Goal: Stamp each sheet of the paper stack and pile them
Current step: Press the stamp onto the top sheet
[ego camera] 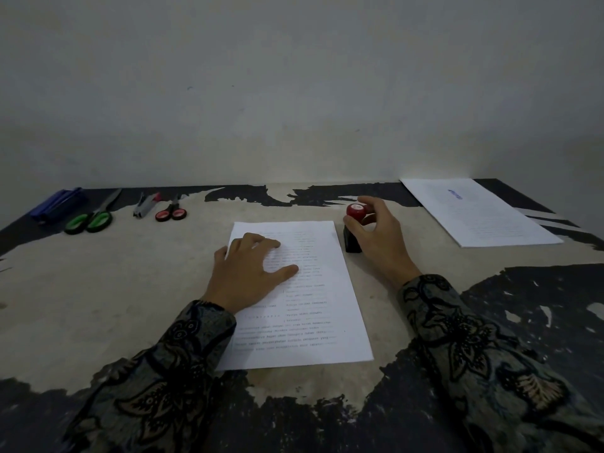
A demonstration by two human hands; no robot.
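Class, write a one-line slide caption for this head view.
Left hand steadies a printed sheet while right hand grips the red-topped stamp beside it.

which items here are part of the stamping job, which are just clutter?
In the job:
- stamp, gripped by right hand
- printed sheet, pressed flat by left hand
- stamped pile, far right

Lying about, far left:
- green scissors
- red scissors
- blue case
- small grey tool
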